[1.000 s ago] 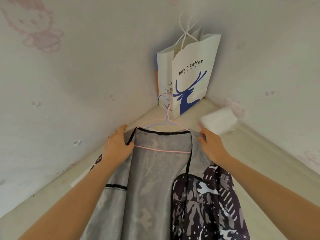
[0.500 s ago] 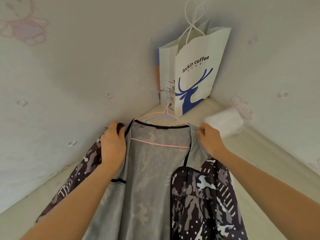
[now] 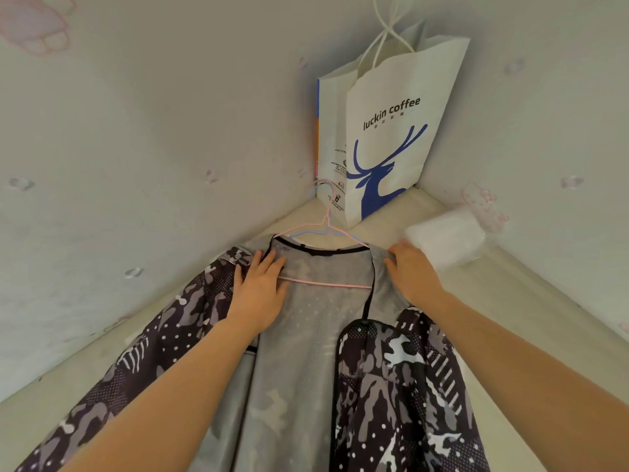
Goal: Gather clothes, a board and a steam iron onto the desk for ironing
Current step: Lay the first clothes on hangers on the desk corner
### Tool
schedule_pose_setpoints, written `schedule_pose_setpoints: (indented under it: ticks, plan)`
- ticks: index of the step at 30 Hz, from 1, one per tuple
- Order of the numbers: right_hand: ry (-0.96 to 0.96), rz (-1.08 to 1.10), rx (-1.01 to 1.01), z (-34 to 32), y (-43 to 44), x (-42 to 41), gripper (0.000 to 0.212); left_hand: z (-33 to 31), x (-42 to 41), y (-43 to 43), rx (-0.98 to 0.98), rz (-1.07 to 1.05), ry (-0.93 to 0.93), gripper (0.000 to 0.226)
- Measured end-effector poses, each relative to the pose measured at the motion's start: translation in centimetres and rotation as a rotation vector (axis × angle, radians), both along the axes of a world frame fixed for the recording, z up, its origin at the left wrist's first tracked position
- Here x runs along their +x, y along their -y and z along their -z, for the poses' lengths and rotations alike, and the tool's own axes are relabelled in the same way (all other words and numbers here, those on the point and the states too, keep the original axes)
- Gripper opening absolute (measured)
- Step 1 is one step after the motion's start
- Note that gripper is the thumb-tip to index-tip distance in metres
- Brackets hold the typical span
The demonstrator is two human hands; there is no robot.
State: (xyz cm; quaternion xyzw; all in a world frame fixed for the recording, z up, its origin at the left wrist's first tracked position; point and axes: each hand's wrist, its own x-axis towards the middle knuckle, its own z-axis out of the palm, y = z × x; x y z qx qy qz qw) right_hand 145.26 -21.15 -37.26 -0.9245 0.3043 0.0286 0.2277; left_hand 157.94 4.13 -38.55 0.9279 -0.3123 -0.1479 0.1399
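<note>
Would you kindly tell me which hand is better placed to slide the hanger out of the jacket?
Probably the left: the left hand lies open on the jacket, fingers over the pink bar of the hanger. The right hand grips the other shoulder, so it can steady the cloth.

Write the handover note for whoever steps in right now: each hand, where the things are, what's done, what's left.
Left hand: flat, fingers straight, on the jacket beside the collar.
Right hand: on the jacket's other shoulder edge; I cannot tell whether its grip closes on the fabric.
The jacket lies open, lining up, on the desk, with a wire hanger inside it. A paper bag stands in the corner, and a white packet lies beside the right hand.
Done: jacket on the desk.
Left: board and steam iron, neither in view.
</note>
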Motion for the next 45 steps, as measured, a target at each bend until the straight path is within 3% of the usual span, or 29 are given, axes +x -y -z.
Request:
schedule_pose_setpoints:
  ticks: [6, 10, 24, 32, 45]
  plan:
    - [-0.066, -0.037, -0.002, -0.9, -0.6, -0.6, 0.038, 0.4, -1.2, -1.1, 0.075, 0.037, 0.126, 0.062]
    - [-0.072, -0.077, -0.040, -2.0, -2.1, -1.7, 0.051, -0.4, -2.6, -2.0, -0.005, 0.019, 0.170, 0.062]
    - [-0.040, -0.165, -0.106, -3.9, -11.5, -12.2, 0.045, -2.6, -10.9, -8.3, 0.100, 0.058, 0.064, 0.058]
    - [-0.071, -0.132, -0.076, -4.6, -20.3, -19.5, 0.045, -4.3, -17.9, -13.4, -0.075, 0.086, -0.058, 0.047]
    - [-0.076, 0.080, -0.116, -6.1, -36.9, -33.1, 0.047, -6.6, -29.6, -24.8, -0.306, 0.244, -0.106, 0.040]
